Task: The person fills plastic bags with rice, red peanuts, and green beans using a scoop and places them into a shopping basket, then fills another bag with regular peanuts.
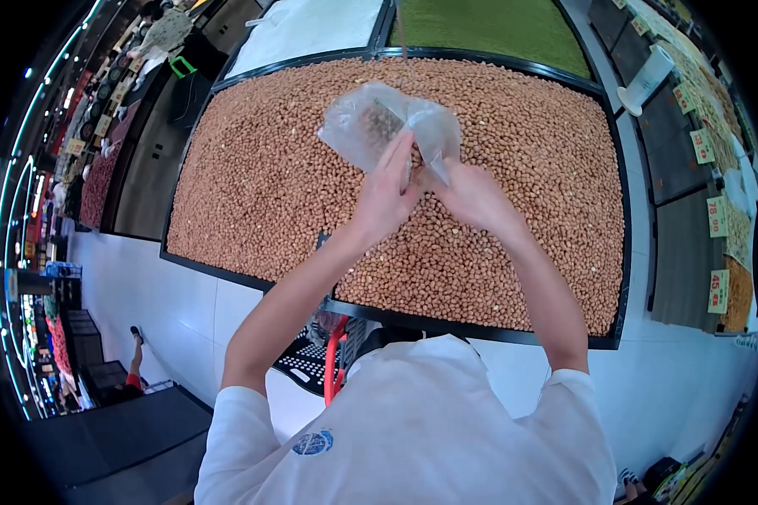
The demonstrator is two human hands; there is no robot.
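Observation:
A clear plastic bag [354,135] lies over a wide bin of reddish-brown nuts that look like shelled peanuts [261,168]. Some of the nuts show through the bag's left part. My left hand [387,192] grips the near edge of the bag, fingers long and close together. To its right, my right hand [473,195] pinches the bag's other side between thumb and fingers. The bag's mouth sits between both hands, facing me, with nuts visible around it. My fingertips are partly hidden by the plastic.
Behind the nuts are a bin of white grains or powder [312,29] and a bin of green beans [488,34]. A black rim [480,334] edges the nut bin. Below it stands a red-handled basket or cart [334,362]. Price signs [717,217] line the right-hand shelf.

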